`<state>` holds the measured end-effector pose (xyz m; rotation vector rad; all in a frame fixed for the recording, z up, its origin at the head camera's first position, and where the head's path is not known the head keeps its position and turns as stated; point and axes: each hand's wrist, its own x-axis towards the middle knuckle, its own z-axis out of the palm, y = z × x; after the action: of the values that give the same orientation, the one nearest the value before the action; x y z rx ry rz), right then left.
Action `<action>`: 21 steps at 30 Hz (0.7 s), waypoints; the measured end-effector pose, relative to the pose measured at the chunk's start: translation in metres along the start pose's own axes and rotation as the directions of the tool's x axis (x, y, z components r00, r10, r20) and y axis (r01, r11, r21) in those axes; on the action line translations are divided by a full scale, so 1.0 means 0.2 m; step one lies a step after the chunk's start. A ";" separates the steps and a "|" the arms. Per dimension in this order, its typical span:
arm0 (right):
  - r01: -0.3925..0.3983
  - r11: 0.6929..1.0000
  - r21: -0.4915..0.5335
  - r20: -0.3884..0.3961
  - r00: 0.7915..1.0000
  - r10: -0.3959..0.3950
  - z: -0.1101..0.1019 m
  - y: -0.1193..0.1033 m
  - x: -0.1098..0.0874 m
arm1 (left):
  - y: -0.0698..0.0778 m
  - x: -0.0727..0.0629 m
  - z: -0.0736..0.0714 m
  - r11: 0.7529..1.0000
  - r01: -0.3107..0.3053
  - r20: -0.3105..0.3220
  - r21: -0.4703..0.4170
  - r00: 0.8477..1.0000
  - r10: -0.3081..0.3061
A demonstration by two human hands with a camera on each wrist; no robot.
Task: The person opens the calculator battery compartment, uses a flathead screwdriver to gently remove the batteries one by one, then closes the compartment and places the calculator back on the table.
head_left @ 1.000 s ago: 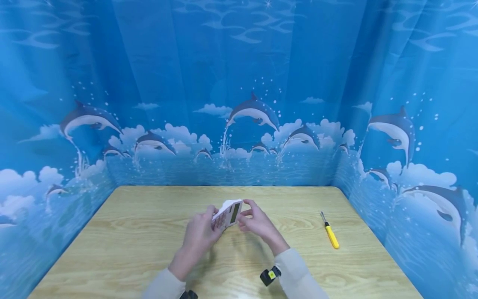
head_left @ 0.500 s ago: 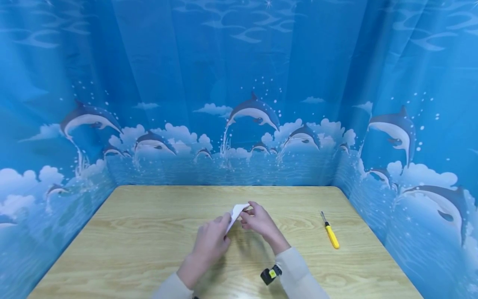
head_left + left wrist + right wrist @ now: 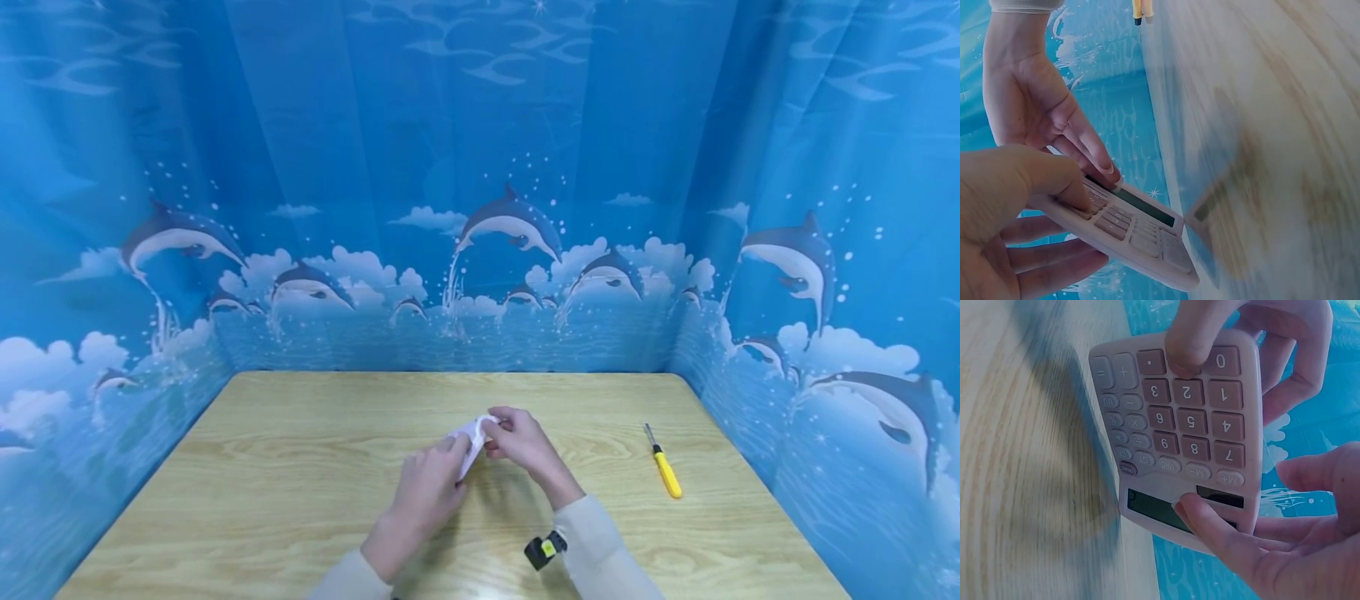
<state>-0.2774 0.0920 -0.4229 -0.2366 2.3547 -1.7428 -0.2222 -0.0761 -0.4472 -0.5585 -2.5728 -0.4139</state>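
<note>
A pale pink calculator (image 3: 1175,425) with darker pink number keys is held tilted above the table. In the head view its white back (image 3: 471,433) faces up. My left hand (image 3: 429,487) grips the keypad end, thumb on the keys near the 2 and the other fingers behind. At the display end my right hand (image 3: 525,446) holds the edge, with one finger lying across the dark display (image 3: 1150,509) and another passing behind the case. Part of the display is hidden under that finger.
A yellow-handled screwdriver (image 3: 667,473) lies on the right side of the wooden table (image 3: 300,467), its metal tip pointing away. Blue dolphin-print curtains (image 3: 480,167) enclose the table at the back and both sides.
The calculator has turned over from keys showing to back showing in the head view. My left hand has moved right and slightly forward; the right hand's fingers have closed in on the display end.
</note>
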 end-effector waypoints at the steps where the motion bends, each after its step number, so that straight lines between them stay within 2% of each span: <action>1: -0.002 1.000 -0.003 -0.001 1.000 0.002 0.00 0.00 0.00 | 0.00 0.00 0.00 1.000 -0.001 0.006 0.000 1.000 0.001; 15: -0.033 0.998 -0.061 -0.034 0.999 0.031 -0.04 0.04 0.02 | 0.03 -0.01 0.03 0.995 -0.095 0.007 0.025 0.995 0.095; 21: -0.033 0.998 -0.052 -0.051 0.998 0.031 -0.04 0.05 0.02 | 0.04 -0.02 0.05 0.994 -0.100 0.035 0.036 0.995 0.098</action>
<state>-0.2837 0.1011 -0.4301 -0.1640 2.4289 -1.6926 -0.2193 -0.0674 -0.4555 -0.6814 -2.5661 -0.3238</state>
